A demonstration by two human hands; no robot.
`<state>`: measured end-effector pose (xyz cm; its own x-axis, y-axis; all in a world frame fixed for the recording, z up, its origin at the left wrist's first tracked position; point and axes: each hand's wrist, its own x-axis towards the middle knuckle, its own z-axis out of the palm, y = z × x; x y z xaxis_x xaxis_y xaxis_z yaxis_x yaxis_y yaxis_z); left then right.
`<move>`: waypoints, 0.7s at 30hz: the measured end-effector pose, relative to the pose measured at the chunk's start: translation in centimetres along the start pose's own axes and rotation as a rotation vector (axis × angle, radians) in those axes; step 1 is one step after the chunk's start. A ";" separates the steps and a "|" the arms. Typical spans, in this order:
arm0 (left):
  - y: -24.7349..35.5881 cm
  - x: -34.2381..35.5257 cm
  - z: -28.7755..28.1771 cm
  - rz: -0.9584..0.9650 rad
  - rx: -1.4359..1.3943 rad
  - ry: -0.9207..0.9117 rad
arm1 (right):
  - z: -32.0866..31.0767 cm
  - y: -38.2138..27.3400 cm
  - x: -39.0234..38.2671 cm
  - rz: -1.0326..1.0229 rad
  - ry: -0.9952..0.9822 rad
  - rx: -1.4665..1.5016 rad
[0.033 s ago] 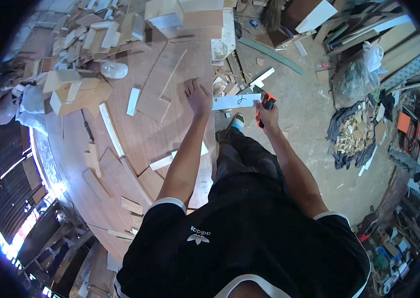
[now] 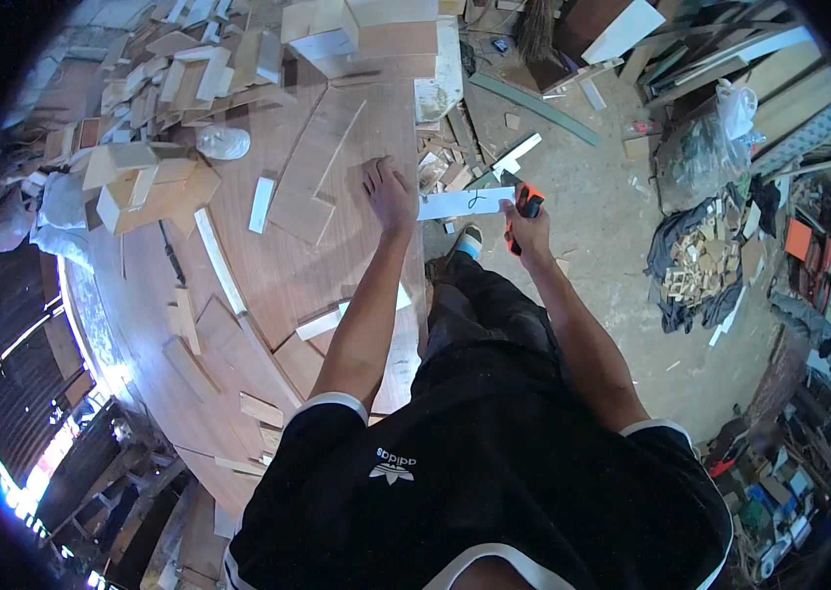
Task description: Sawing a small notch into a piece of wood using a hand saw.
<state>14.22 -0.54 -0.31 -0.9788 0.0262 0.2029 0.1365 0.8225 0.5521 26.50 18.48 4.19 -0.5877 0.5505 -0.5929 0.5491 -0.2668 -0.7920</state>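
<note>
My left hand (image 2: 389, 197) rests with fingers apart on the wooden worktop (image 2: 356, 138), at the left end of a white board (image 2: 455, 204) that bears a dark handwritten mark. That board reaches out over the worktop's edge. At its other end my right hand (image 2: 523, 226) is wrapped round an orange and black hand tool (image 2: 529, 202), whose exact kind I cannot make out; my thumb is close against the board's end.
Cardboard-coloured boxes (image 2: 150, 187), wood offcuts (image 2: 209, 69), a clear plastic bottle (image 2: 222, 143) and a dark rod (image 2: 171, 251) lie on the worktop. The concrete floor (image 2: 592, 246) holds scraps, a dark sack of small offcuts (image 2: 695, 265) and leaning boards (image 2: 769, 88) at right.
</note>
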 end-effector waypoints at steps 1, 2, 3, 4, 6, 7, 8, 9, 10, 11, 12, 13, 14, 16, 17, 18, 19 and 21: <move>0.0 -0.3 0.0 -0.019 -0.015 -0.002 | -0.3 0.1 -0.1 0.018 0.002 -0.051; 0.2 -0.5 0.1 -0.018 -0.018 -0.013 | -0.5 0.2 0.0 0.026 0.011 -0.052; 0.4 -0.5 0.2 0.013 -0.012 -0.011 | -0.8 0.2 0.0 -0.002 0.001 -0.096; 0.7 -0.4 0.1 0.042 -0.003 -0.004 | -0.9 0.2 0.1 -0.033 -0.015 -0.140; 1.3 0.0 0.0 0.071 -0.006 -0.025 | -1.8 -0.1 0.1 -0.015 -0.010 -0.143; 1.5 0.1 -0.2 0.097 -0.004 -0.040 | -2.2 -0.3 -0.1 0.000 -0.013 -0.144; 1.2 0.0 -0.3 0.094 0.002 -0.040 | -2.2 -1.0 -0.7 0.004 -0.019 -0.143; 1.1 0.0 -0.3 0.100 0.020 -0.030 | -2.6 -1.7 -1.3 -0.001 -0.017 -0.168; 1.0 0.0 -0.3 0.105 0.035 -0.019 | -2.8 -2.8 -2.2 -0.008 -0.013 -0.193; 0.7 0.0 -0.1 0.106 0.037 -0.020 | -3.1 -3.8 -3.1 -0.006 -0.014 -0.192; 0.5 0.0 0.1 0.087 0.012 -0.046 | -3.6 -4.8 -4.1 -0.008 -0.030 -0.190; 0.2 -0.1 0.1 0.066 -0.013 -0.070 | -3.8 -6.3 -5.3 -0.012 -0.047 -0.190; 0.1 -0.1 0.0 0.066 -0.011 -0.072 | -4.0 -8.7 -6.9 0.046 -0.061 -0.227; 0.4 0.1 0.0 0.117 0.007 -0.068 | -5.1 -10.8 -9.2 0.019 -0.075 -0.177; 0.4 0.1 0.1 0.124 0.006 -0.073 | -5.5 -11.7 -10.4 -0.008 -0.094 -0.127; 0.3 0.1 0.1 0.127 0.010 -0.087 | -5.8 -12.7 -11.6 -0.005 -0.089 -0.122; 0.2 0.2 0.0 0.132 0.014 -0.100 | -5.7 -14.0 -13.0 -0.008 -0.108 -0.111; -0.4 -0.2 0.4 0.082 0.023 -0.095 | -5.1 -16.0 -15.4 -0.006 -0.118 -0.089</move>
<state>14.28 -0.71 -0.88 -0.9747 0.1467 0.1688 0.2143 0.8284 0.5175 29.82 18.34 26.69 -0.6544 0.4534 -0.6051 0.5927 -0.1893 -0.7828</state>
